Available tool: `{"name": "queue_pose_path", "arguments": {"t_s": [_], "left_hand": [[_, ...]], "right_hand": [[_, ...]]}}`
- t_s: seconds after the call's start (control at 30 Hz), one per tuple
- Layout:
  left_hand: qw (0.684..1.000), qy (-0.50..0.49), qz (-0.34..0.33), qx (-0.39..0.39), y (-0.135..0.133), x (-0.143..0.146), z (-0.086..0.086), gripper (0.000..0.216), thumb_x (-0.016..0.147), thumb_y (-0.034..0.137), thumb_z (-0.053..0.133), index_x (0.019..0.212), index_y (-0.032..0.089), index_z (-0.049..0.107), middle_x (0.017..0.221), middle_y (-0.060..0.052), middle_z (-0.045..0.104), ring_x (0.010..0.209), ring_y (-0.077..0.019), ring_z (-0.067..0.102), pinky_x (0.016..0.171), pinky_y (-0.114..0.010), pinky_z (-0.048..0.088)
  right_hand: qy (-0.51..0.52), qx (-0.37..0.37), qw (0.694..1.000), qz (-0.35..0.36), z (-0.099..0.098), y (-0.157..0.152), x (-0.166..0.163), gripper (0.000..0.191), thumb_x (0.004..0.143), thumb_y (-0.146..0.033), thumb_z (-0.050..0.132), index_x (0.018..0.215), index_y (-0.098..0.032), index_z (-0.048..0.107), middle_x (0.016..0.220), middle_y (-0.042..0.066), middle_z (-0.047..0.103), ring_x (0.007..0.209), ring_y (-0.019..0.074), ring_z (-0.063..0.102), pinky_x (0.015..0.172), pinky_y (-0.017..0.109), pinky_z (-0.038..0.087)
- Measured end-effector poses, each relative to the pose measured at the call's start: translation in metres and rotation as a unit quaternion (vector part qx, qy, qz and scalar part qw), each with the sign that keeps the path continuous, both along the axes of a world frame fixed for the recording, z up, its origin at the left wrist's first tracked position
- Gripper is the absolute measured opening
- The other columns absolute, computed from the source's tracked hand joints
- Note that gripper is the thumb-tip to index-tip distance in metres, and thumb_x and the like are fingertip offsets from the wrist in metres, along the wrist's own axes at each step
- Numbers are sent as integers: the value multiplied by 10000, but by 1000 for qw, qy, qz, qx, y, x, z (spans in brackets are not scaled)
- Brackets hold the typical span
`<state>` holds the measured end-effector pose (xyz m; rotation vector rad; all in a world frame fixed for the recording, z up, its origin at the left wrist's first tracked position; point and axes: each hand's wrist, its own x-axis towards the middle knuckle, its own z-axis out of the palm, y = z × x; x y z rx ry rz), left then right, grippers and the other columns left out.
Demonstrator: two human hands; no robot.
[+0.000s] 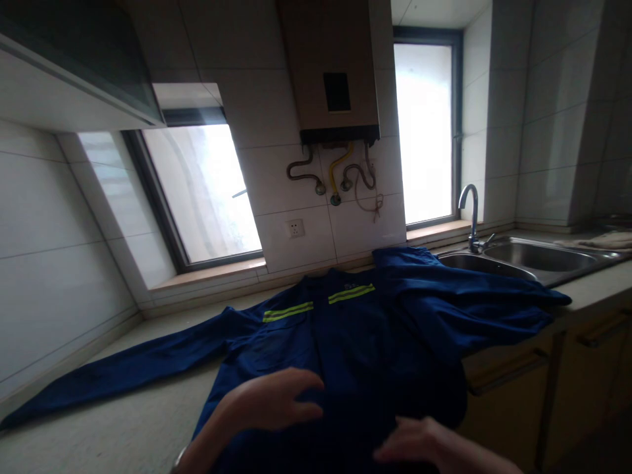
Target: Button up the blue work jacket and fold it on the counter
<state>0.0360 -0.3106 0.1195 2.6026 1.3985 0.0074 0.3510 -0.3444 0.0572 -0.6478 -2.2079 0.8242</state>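
A dark blue work jacket (276, 342) with yellow-green reflective stripes lies spread on the counter. One of its sleeves stretches far out to the left. More blue cloth (444, 296) lies bunched at the right, reaching the sink's edge; whether it is the other sleeve or a second garment I cannot tell. My left hand (276, 398) is over the jacket's lower front, thumb and fingers apart, holding nothing. To its right, my right hand (419, 441) is low over the jacket's bottom part, fingers stretched out and slightly blurred. Contact between either hand and the cloth is unclear.
The pale counter (133, 415) runs along a tiled wall. At the right are a steel double sink (543, 253) and a faucet (473, 217). A water heater (330, 72) with pipes hangs above. Cabinet doors (508, 401) stand below the counter; an upper cabinet (74, 66) is at left.
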Motion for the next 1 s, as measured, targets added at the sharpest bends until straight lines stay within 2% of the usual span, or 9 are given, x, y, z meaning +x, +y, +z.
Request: {"name": "queue_pose_path", "arguments": {"t_s": [0.03, 0.1, 0.17, 0.27, 0.33, 0.4, 0.53, 0.67, 1.0], "left_hand": [[998, 5, 63, 23, 19, -6, -6, 393, 863, 355, 505, 1235, 236, 554, 1251, -71, 600, 1140, -240, 561, 962, -365, 440], [979, 44, 194, 43, 61, -18, -27, 552, 827, 458, 529, 1285, 150, 515, 1365, -169, 476, 1272, -345, 412, 1025, -484, 353], [954, 52, 275, 108, 101, -31, -56, 634, 863, 498, 433, 1358, 102, 417, 1466, -214, 298, 1349, -385, 249, 1060, -536, 264], [937, 52, 321, 128, 147, -54, -95, 655, 896, 519, 313, 1411, 116, 322, 1516, -206, 150, 1381, -395, 102, 1069, -559, 201], [925, 59, 350, 134, 166, -73, -113, 638, 903, 507, 277, 1420, 134, 302, 1520, -198, 141, 1385, -392, 70, 1064, -584, 171], [914, 60, 381, 122, 178, -94, -123, 633, 899, 514, 262, 1426, 164, 295, 1519, -192, 154, 1384, -397, 76, 1055, -604, 160], [913, 52, 394, 90, 190, -126, -133, 669, 867, 598, 253, 1441, 254, 258, 1521, -170, 171, 1378, -412, 93, 1043, -629, 142], [918, 54, 383, 86, 203, -139, -138, 680, 863, 611, 243, 1449, 267, 225, 1525, -166, 159, 1377, -410, 105, 1036, -636, 143], [923, 54, 371, 84, 242, -146, -138, 698, 860, 620, 225, 1449, 245, 231, 1519, -186, 154, 1371, -413, 133, 1027, -628, 177]], "right_hand": [[-6, 3, 1000, -14, 3, 20, 0, 393, 819, -388, 606, 1194, -269, 621, 1108, 52, 664, 1047, 214, 613, 909, 344, 496], [-44, 27, 997, -52, 8, 72, -6, 420, 844, -371, 571, 1248, -256, 576, 1243, 65, 592, 1160, 233, 538, 1005, 391, 415], [-94, 68, 990, -82, 10, 134, -19, 476, 874, -373, 520, 1316, -196, 511, 1344, 113, 499, 1259, 255, 436, 1059, 398, 341], [-185, 82, 965, -165, 4, 223, -47, 490, 912, -382, 443, 1345, -156, 475, 1385, 150, 439, 1322, 292, 329, 1103, 424, 229], [-251, 6, 941, -228, -6, 268, -65, 491, 922, -432, 407, 1358, -211, 457, 1446, 125, 355, 1344, 320, 270, 1093, 471, 204], [-279, -44, 925, -255, -18, 299, -77, 515, 927, -490, 350, 1378, -252, 421, 1481, 125, 284, 1335, 364, 262, 1054, 549, 210], [-298, -96, 909, -275, -42, 332, -90, 593, 910, -601, 231, 1405, -301, 362, 1513, 129, 194, 1347, 417, 180, 1010, 654, 121], [-307, -119, 902, -280, -57, 354, -97, 634, 886, -656, 168, 1409, -340, 337, 1534, 92, 128, 1375, 394, 74, 1026, 636, 28], [-303, -95, 899, -300, -71, 398, -103, 638, 884, -656, 145, 1395, -345, 367, 1528, 76, 169, 1381, 356, 110, 1053, 573, 51]]}}
